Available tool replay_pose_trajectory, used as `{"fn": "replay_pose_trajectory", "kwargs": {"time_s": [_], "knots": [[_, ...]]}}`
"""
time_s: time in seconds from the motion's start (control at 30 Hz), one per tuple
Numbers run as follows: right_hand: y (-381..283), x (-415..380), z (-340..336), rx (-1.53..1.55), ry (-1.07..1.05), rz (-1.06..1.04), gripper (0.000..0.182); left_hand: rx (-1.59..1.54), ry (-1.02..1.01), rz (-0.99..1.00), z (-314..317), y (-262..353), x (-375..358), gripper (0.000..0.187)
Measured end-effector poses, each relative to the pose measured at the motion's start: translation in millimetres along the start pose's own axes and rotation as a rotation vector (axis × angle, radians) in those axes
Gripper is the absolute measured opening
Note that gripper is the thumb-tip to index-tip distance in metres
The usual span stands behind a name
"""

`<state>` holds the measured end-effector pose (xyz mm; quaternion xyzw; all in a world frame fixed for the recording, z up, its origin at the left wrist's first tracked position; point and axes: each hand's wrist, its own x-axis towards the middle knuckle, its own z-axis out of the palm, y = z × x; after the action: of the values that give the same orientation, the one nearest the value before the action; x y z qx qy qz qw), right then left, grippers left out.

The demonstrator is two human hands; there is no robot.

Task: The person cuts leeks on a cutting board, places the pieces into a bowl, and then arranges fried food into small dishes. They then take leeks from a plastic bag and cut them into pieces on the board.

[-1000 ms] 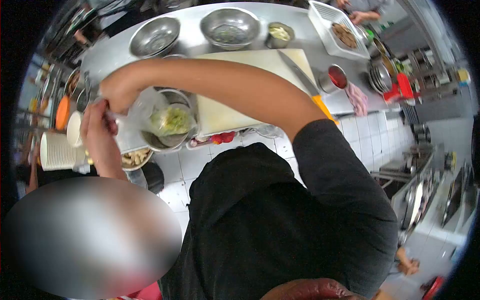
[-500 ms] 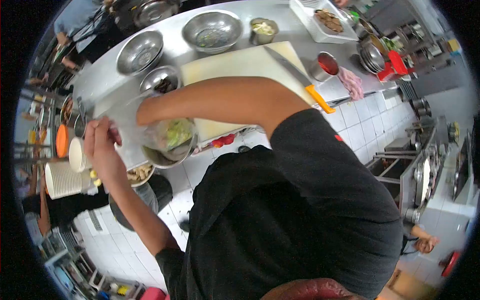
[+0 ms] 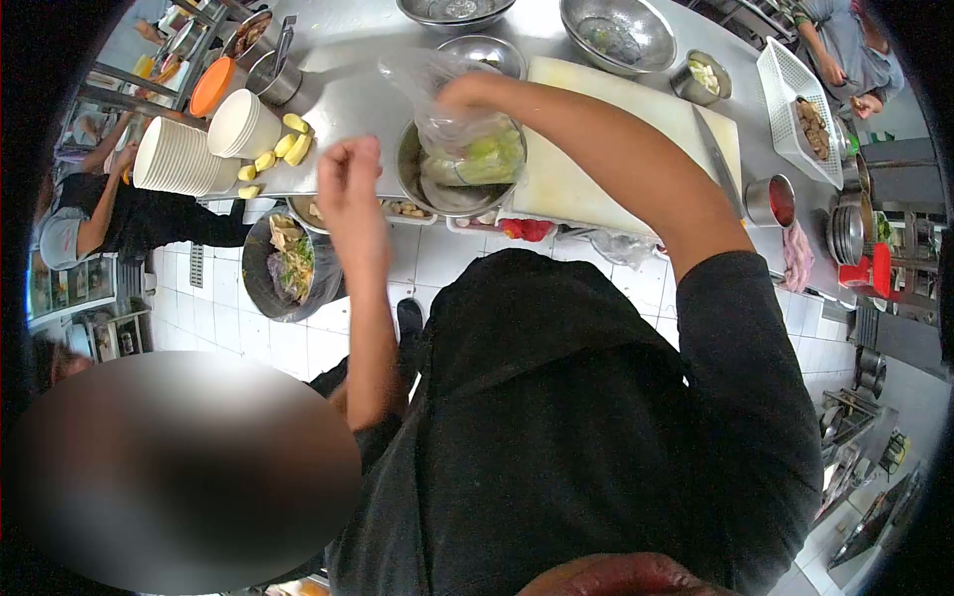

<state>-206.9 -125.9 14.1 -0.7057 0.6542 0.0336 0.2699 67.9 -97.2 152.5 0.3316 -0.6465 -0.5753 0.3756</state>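
My right hand (image 3: 467,97) grips the upper part of a clear plastic bag (image 3: 422,84). Pale green cut vegetables (image 3: 487,159) show in the bag's lower part, which rests in a steel bowl (image 3: 409,169) at the table's front edge. The fingertips of that hand are hidden by the plastic. My left hand (image 3: 350,179) is raised left of the bowl, apart from the bag, with loosely bent fingers and nothing visible in them. It is slightly blurred. To the right of the bowl lies a white cutting board (image 3: 596,149), with an orange-handled knife (image 3: 715,154) along its right side.
Peeled yellow pieces (image 3: 286,146) and stacked white tubs (image 3: 179,157) stand left. Steel bowls (image 3: 621,40) line the back. A red-filled metal cup (image 3: 770,202) and a white basket (image 3: 785,89) are right. A scrap bin (image 3: 288,268) stands below; another person's blurred head (image 3: 189,467) is close at lower left.
The view has swung left, so the table appears shifted right. My left hand has come away from the bag's side; my right hand still holds the bag above the bowl.
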Motion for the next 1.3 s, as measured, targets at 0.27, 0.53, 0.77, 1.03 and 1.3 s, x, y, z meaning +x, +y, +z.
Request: {"fn": "replay_pose_trajectory", "kwargs": {"time_s": [0.27,0.53,0.77,1.03,1.3], "knots": [[-41.0,-54.6,-35.4,0.333,0.158,0.033,0.027,-0.213,-0.094,-0.472,12.3,-89.7,-47.7,0.065],[-89.3,-87.5,-56.7,0.081,0.197,0.195,0.028,-0.101,-0.069,-0.323,25.8,-94.8,-42.5,0.05],[-93.4,-92.9,-49.6,0.22,0.449,0.263,0.03,-0.041,-0.048,-0.249,27.5,-92.8,-41.0,0.048],[-119.3,-126.4,-111.0,0.029,0.066,0.219,0.038,0.019,0.006,-0.293,17.4,-87.7,-28.3,0.044],[-104.4,-134.5,-84.9,0.114,0.348,0.349,0.037,0.554,0.042,0.183,24.1,-58.2,-27.1,0.054]]}}
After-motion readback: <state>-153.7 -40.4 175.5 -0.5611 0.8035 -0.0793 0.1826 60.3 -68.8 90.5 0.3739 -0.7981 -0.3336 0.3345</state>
